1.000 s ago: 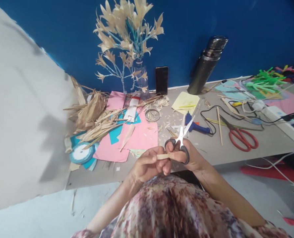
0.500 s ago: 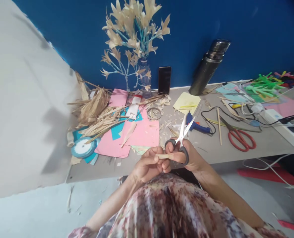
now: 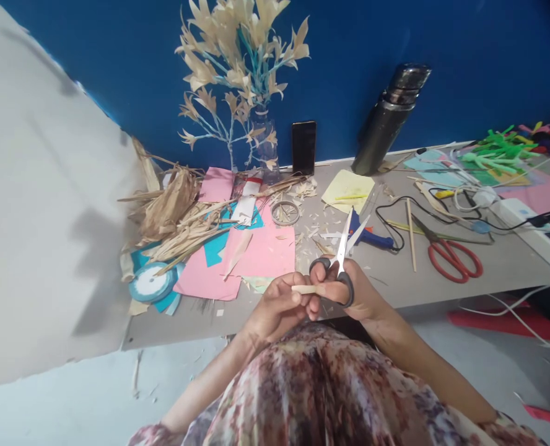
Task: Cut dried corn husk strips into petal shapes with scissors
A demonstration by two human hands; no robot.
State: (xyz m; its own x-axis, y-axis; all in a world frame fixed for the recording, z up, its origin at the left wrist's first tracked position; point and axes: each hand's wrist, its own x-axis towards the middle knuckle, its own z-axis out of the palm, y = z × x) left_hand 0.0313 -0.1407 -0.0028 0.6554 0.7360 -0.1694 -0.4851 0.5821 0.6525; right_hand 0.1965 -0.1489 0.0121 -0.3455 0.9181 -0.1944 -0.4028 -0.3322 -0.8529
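Observation:
My left hand (image 3: 277, 306) is closed on a thin pale strip of dried leaf (image 3: 303, 289), pinched between thumb and fingers at the table's near edge. My right hand (image 3: 352, 296) grips black-handled scissors (image 3: 340, 257) with fingers through the loops. The blades point up and away and stand slightly apart. The thumb of my right hand also touches the strip's right end. Both hands meet just above my lap.
The grey table (image 3: 442, 282) carries pink paper (image 3: 261, 251), a heap of dried leaves (image 3: 177, 214), a ribbon roll (image 3: 147, 284), a blue glue gun (image 3: 370, 234), red scissors (image 3: 449, 254), cables, a phone (image 3: 303, 147), a flask (image 3: 389, 121) and a vase of leaf flowers (image 3: 238, 68).
The hands hold the strip and the scissors the same way throughout. Only the camera view has shifted slightly.

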